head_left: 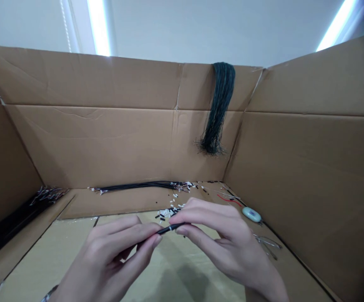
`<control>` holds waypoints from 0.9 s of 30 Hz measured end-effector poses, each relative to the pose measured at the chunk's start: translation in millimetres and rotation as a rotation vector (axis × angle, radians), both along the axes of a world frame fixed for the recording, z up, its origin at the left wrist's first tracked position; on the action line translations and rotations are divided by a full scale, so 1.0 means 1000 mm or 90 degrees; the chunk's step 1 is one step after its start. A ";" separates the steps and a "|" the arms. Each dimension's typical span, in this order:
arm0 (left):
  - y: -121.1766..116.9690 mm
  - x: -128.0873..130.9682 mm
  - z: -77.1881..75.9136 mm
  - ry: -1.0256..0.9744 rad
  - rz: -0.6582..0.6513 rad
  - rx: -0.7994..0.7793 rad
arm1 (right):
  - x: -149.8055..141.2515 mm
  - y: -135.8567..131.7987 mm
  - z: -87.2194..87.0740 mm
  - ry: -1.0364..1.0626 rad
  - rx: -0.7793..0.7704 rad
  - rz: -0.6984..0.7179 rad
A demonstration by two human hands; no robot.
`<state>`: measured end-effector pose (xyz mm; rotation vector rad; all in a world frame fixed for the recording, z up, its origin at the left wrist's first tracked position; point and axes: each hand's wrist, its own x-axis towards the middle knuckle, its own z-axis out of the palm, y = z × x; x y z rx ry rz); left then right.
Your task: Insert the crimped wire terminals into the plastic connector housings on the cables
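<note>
Between my two hands, at the middle front, is a thin black cable (166, 230) with a narrow whitish band around it. My left hand (112, 251) is closed, pinching the cable between thumb and fingertips. Thumb and fingers of my right hand (222, 239) press on its other end, just past the band. Most of the cable is hidden by my fingers. Directly behind my fingertips lies a scatter of small black and white tube pieces (166, 214), partly covered by my right hand.
Cardboard walls (106, 147) enclose the work surface. Dark green wires (221, 105) hang over the back wall. A black cable bundle (140, 185) lies along the back, another bundle (14, 218) at left. At right are a pale oval object (251, 214) and a small hand tool (268, 243).
</note>
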<state>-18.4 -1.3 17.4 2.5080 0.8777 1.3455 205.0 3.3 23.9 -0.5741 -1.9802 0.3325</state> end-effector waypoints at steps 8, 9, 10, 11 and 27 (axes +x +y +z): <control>-0.004 0.003 0.001 0.052 -0.009 0.005 | 0.002 -0.007 0.004 -0.049 0.017 -0.020; -0.004 0.004 0.001 0.056 -0.012 0.006 | 0.002 -0.007 0.003 -0.056 0.012 -0.020; -0.003 0.004 0.001 0.058 -0.017 0.009 | 0.003 -0.006 0.003 -0.061 0.004 -0.022; -0.003 0.004 0.001 0.062 -0.022 0.010 | 0.003 -0.005 0.002 -0.064 -0.005 -0.023; -0.008 -0.001 -0.004 0.028 -0.038 -0.003 | -0.003 -0.018 0.003 -0.020 0.030 -0.049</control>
